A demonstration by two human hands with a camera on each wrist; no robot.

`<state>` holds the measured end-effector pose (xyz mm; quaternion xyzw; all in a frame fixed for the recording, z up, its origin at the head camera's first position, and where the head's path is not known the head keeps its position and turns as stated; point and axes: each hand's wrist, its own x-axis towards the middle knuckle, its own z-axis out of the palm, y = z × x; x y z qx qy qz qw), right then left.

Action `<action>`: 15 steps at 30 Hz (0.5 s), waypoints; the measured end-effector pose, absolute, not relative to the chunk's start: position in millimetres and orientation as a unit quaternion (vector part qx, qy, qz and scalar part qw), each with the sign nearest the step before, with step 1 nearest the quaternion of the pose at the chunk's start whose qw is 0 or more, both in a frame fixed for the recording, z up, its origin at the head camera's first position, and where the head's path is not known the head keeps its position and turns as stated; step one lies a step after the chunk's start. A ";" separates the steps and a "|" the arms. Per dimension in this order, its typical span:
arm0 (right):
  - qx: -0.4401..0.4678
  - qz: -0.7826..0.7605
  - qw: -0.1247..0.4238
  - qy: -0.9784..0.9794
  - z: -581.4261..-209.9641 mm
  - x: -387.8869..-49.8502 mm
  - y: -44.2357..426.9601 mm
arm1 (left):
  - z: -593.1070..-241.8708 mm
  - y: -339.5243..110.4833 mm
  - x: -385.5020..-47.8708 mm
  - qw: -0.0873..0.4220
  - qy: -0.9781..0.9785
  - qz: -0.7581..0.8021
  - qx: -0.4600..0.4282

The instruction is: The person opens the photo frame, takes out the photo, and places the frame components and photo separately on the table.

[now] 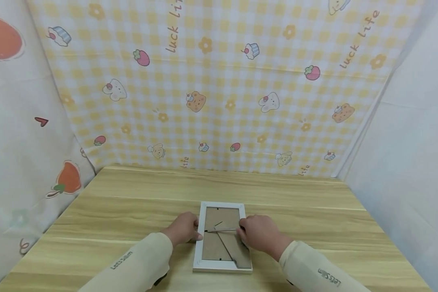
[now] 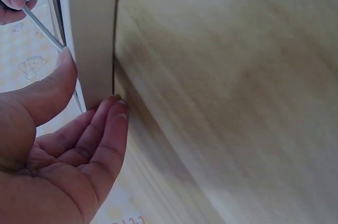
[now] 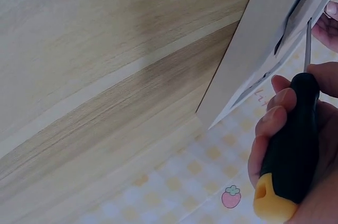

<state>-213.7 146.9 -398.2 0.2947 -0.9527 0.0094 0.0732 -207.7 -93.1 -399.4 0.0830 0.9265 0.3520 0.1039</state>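
Note:
A white picture frame lies back side up on the table, its brown backing board and a slanted stand leg showing. My right hand grips the black and yellow handle of a screwdriver, whose metal shaft reaches across the backing to the frame's left inner edge. My left hand holds the frame's left side, thumb on top and fingers against the outer edge. The handle is mostly hidden by my right hand in the head view.
The wood-grain table extends around the frame. Behind it hangs a yellow checked cloth with printed figures. White cloths stand at the left and right.

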 end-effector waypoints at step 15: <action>0.314 -0.015 0.080 -0.946 -393.3 -214.4 142.7 | -403.7 -93.3 -205.3 0.092 0.922 0.365 0.095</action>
